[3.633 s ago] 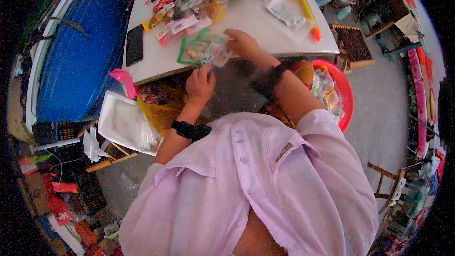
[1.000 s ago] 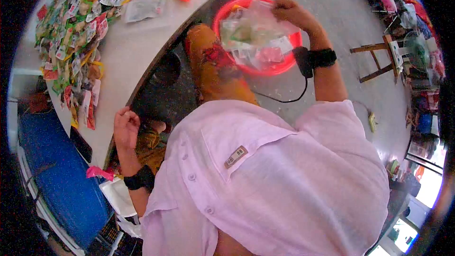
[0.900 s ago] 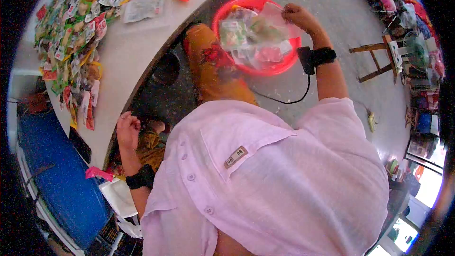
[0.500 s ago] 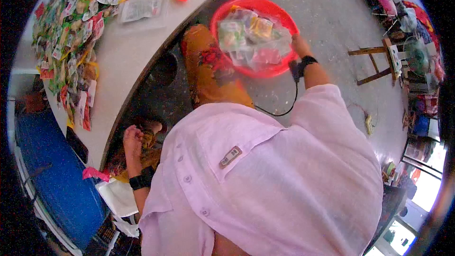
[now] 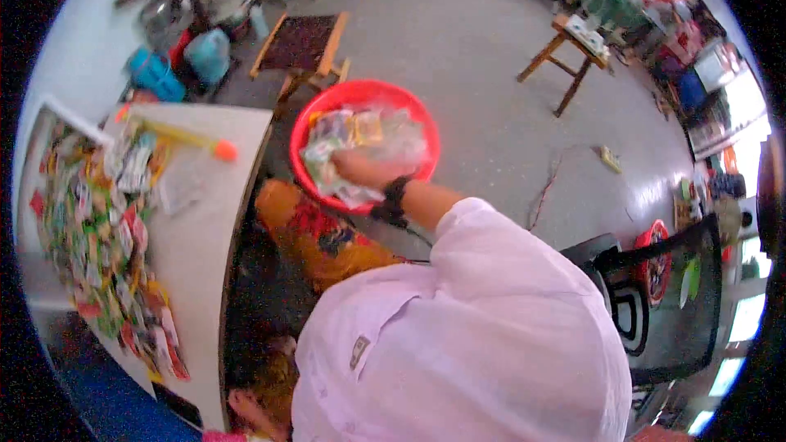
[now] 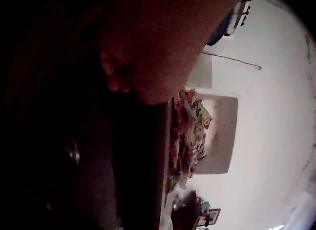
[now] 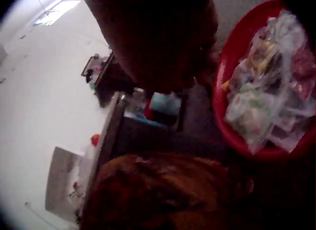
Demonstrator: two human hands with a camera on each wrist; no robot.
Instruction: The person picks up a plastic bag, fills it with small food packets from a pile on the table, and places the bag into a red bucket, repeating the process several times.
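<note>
My right hand (image 5: pixel 360 168) reaches over the red basin (image 5: pixel 434 143), its fingertips among the clear and printed plastic packets (image 5: pixel 368 127) inside. Blur and shadow hide how these fingers lie. In the right wrist view the same hand (image 7: pixel 163 47) is a dark shape beside the basin's rim (image 7: pixel 223 79). My left hand (image 5: pixel 250 411) hangs low beside the table edge, at the bottom of the head view. Dark in the left wrist view, the left hand (image 6: pixel 148 62) has loosely bent fingers and nothing visible in them.
Many colourful packets (image 5: pixel 102 241) are heaped on the white table (image 5: pixel 196 278), with a yellow tube (image 5: pixel 176 135) ending in orange and a clear bag (image 5: pixel 182 187). A dark phone (image 5: pixel 176 405) lies near its edge. Wooden stools (image 5: pixel 299 45) and a black chair (image 5: pixel 671 303) stand around.
Earlier both hands handled a green-edged packet at the table. The right hand then moved to the basin, held a clear packet above it, gripped the rim, and now reaches over the contents. The view has turned right.
</note>
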